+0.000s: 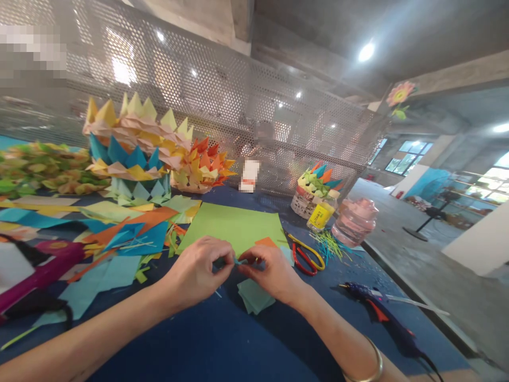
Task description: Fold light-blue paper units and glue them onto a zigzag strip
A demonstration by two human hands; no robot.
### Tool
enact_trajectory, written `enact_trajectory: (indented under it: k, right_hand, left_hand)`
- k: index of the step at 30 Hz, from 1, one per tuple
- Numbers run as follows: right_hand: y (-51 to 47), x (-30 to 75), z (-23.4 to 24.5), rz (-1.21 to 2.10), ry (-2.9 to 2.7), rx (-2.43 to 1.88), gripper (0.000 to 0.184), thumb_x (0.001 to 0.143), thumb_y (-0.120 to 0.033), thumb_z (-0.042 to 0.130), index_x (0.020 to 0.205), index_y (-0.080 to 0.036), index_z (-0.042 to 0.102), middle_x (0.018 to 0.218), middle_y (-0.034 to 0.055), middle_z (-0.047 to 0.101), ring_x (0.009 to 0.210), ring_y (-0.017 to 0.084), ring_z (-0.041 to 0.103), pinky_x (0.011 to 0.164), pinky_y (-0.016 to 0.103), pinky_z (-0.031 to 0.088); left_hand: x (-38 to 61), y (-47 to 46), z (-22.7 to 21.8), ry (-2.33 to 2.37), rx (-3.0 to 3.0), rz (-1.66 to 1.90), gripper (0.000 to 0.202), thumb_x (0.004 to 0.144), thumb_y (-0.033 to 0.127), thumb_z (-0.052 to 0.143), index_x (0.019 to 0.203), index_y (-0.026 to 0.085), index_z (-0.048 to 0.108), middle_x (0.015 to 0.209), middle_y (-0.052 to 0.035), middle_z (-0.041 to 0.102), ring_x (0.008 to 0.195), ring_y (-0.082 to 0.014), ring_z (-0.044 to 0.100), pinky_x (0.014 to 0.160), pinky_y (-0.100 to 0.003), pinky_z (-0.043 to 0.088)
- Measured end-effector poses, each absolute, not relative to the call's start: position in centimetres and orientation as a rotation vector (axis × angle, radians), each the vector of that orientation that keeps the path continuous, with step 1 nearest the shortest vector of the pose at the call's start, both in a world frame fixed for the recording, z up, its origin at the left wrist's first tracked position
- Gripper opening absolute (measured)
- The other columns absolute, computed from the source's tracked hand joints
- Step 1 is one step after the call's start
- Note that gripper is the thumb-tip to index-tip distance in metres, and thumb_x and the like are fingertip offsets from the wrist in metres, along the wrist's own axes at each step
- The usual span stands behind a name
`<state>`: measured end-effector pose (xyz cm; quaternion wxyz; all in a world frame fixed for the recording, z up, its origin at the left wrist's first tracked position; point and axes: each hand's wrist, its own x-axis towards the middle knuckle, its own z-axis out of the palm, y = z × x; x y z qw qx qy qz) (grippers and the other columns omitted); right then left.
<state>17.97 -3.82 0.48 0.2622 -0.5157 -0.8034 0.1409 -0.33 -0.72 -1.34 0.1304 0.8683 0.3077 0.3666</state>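
Fingertips of my left hand and my right hand meet over the table, pinching a small piece of blue-green paper between them. Most of that piece is hidden by the fingers, so its folded shape cannot be made out. Below my right hand lies a small stack of pale teal paper squares. Behind both hands a large green sheet lies flat. An orange paper piece shows just past my right knuckles, beside scissors with red and yellow handles.
Folded-paper crowns and coloured strips crowd the left, near a magenta tool. At right are a glue gun, a yellow-labelled bottle, a pink jar and a basket. A perforated metal screen stands behind.
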Motion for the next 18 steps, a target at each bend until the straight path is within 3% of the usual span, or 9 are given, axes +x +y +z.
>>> enact_trajectory:
  k: [6, 8, 11, 15, 18]
  right_hand:
    - [-4.0, 17.6, 0.3, 0.23, -2.209, -1.376, 0.002, 0.077, -0.015, 0.064, 0.076, -0.016, 0.066, 0.07, 0.0023, 0.065, 0.067, 0.014, 0.059, 0.062, 0.022, 0.044]
    - [-4.1, 17.5, 0.1, 0.144, -2.218, -1.353, 0.003, 0.077, -0.014, 0.062, 0.077, -0.016, 0.065, 0.07, 0.0032, 0.065, 0.068, 0.015, 0.058, 0.063, 0.024, 0.043]
    - [-4.1, 17.5, -0.2, 0.081, -2.25, -1.305, 0.004, 0.076, -0.011, 0.061, 0.078, -0.015, 0.063, 0.071, 0.0041, 0.064, 0.069, 0.016, 0.057, 0.064, 0.025, 0.042]
    - [-4.1, 17.4, -0.6, 0.067, -2.283, -1.252, 0.003, 0.08, -0.016, 0.059, 0.078, -0.015, 0.062, 0.071, 0.0041, 0.063, 0.067, 0.016, 0.055, 0.062, 0.026, 0.041]
    - [-4.1, 17.2, -0.6, 0.081, -2.271, -1.248, 0.007, 0.083, -0.019, 0.057, 0.079, -0.014, 0.061, 0.071, 0.0042, 0.063, 0.067, 0.016, 0.055, 0.062, 0.026, 0.041]
  left_hand:
    - [-0.3, -0.9, -1.3, 0.981, 2.461, 0.999, 0.01, 0.077, 0.014, 0.052, 0.07, 0.02, 0.058, 0.072, 0.0001, 0.064, 0.074, -0.0171, 0.058, 0.07, -0.029, 0.042]
    - [-0.4, -0.9, -1.3, 1.016, 2.415, 0.987, 0.007, 0.077, 0.017, 0.055, 0.081, 0.021, 0.059, 0.077, 0.0003, 0.066, 0.077, -0.0176, 0.059, 0.072, -0.029, 0.042]
    - [-0.4, -0.8, -1.5, 1.011, 2.389, 0.998, 0.021, 0.076, 0.023, 0.06, 0.097, 0.022, 0.06, 0.084, 0.0, 0.068, 0.083, -0.0184, 0.06, 0.076, -0.029, 0.042]
    - [-0.4, -0.6, -1.4, 0.955, 2.444, 0.962, 0.008, 0.081, 0.026, 0.059, 0.082, 0.021, 0.065, 0.079, 0.0004, 0.068, 0.079, -0.0172, 0.06, 0.074, -0.028, 0.041]
    - [-0.4, -0.5, -1.1, 0.954, 2.485, 0.957, 0.011, 0.083, 0.024, 0.057, 0.076, 0.019, 0.064, 0.072, 0.0003, 0.065, 0.073, -0.0165, 0.058, 0.07, -0.028, 0.039]
